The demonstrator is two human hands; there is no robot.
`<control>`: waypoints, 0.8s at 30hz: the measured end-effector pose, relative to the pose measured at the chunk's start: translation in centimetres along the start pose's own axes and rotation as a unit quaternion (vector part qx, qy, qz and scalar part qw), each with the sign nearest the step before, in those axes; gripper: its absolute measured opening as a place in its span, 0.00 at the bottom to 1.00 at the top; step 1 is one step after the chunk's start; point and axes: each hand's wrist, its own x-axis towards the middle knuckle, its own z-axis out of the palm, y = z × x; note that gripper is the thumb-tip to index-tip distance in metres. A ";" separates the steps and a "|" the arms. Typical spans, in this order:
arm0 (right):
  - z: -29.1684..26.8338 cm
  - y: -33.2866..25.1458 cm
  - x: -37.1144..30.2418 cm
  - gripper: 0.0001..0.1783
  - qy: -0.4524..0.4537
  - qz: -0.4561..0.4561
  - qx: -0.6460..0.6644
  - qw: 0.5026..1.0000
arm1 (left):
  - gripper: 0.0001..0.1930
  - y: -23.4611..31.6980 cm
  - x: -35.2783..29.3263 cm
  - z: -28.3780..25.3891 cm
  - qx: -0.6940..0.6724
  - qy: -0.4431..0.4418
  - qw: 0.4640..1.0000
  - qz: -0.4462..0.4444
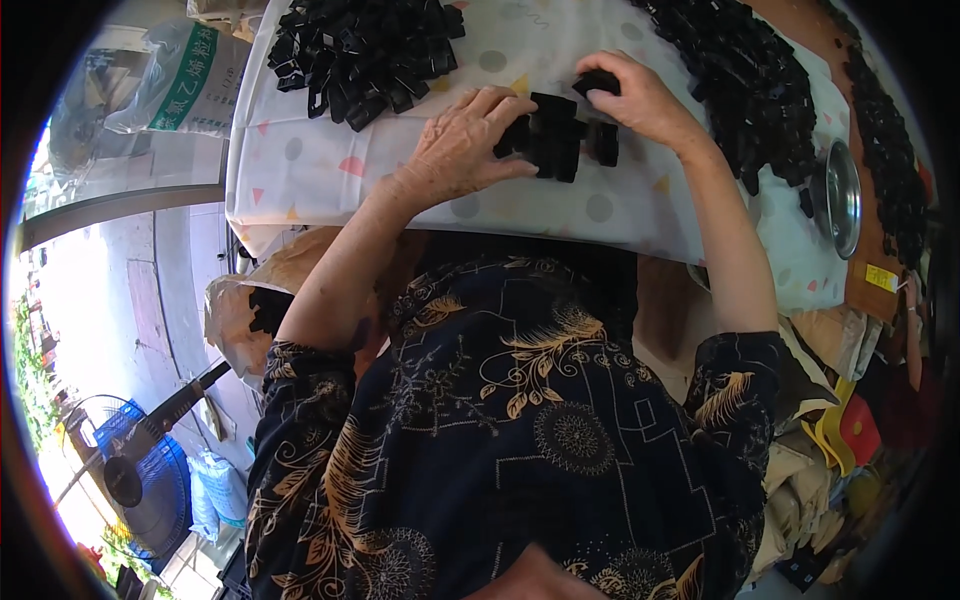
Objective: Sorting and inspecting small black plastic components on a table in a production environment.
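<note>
On the patterned tablecloth in front of me sits a black blocky fixture [553, 138] with a short arm and a small black end piece [604, 144] on its right side. My left hand [465, 145] curls round the fixture's left end, fingers over the top and thumb along the near edge. A small black plastic part [597, 82] is pinched between the thumb and fingers of my right hand [645, 100], just beyond the fixture's right side. The part's exact kind cannot be made out. Farther left lies a heap of black plastic parts [360, 58].
A larger heap of black parts [750, 90] spreads over the table's right, with a metal bowl [843, 200] beside it. More black pieces [885, 150] line the far right. A printed sack [195, 80] stands left of the table. A fan [125, 480] is at lower left.
</note>
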 end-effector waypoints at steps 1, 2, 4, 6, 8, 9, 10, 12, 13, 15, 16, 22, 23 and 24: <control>-0.2 0.2 -0.6 0.20 0.016 0.022 0.051 0.998 | 0.32 -0.4 -0.2 0.1 0.012 -0.003 1.000 0.017; -0.5 0.5 -1.3 0.18 0.032 0.044 0.102 0.993 | 0.32 -0.7 -0.3 0.2 0.008 -0.003 1.000 0.016; -0.2 0.1 -3.4 0.17 0.028 0.050 0.110 0.992 | 0.31 -1.1 -0.5 0.4 0.024 -0.001 0.999 0.047; 0.6 -1.1 -5.8 0.20 0.040 0.029 0.042 0.998 | 0.29 -1.6 -0.5 0.3 0.033 -0.007 0.998 0.056; 1.8 -3.2 -7.0 0.24 0.048 0.031 0.018 0.998 | 0.28 -1.7 -0.2 0.1 0.041 -0.014 0.997 0.067; 2.3 -4.1 -7.1 0.25 0.059 0.033 -0.031 0.997 | 0.27 -1.7 0.0 0.0 0.051 -0.016 0.995 0.087; 2.8 -4.7 -7.0 0.26 0.070 0.033 -0.079 0.994 | 0.25 -1.7 0.2 -0.1 0.061 -0.017 0.992 0.107; 3.6 -5.1 -6.6 0.26 0.078 0.046 -0.068 0.994 | 0.25 -1.8 0.4 0.0 0.076 -0.026 0.990 0.114; 4.0 -5.0 -6.3 0.25 0.089 0.060 -0.072 0.992 | 0.24 -1.9 0.4 0.0 0.094 -0.034 0.988 0.121; 4.9 -4.6 -5.8 0.22 0.126 0.046 -0.080 0.988 | 0.24 -1.7 0.0 0.3 0.081 -0.025 0.992 0.092; 5.1 -4.0 -5.6 0.21 0.152 0.008 -0.075 0.986 | 0.24 -1.8 -0.6 0.0 0.074 -0.016 0.995 0.063; 3.3 -6.2 -5.3 0.19 0.127 0.136 0.374 0.909 | 0.20 -1.0 -5.0 -6.0 -0.196 0.079 0.977 -0.030; 4.3 -9.2 -3.9 0.19 0.103 0.124 0.386 0.908 | 0.19 -0.3 -7.4 -8.4 -0.180 0.089 0.977 -0.077; 5.7 -12.5 -2.7 0.19 0.025 0.065 0.405 0.912 | 0.19 -0.3 -10.3 -10.3 -0.184 0.088 0.972 -0.114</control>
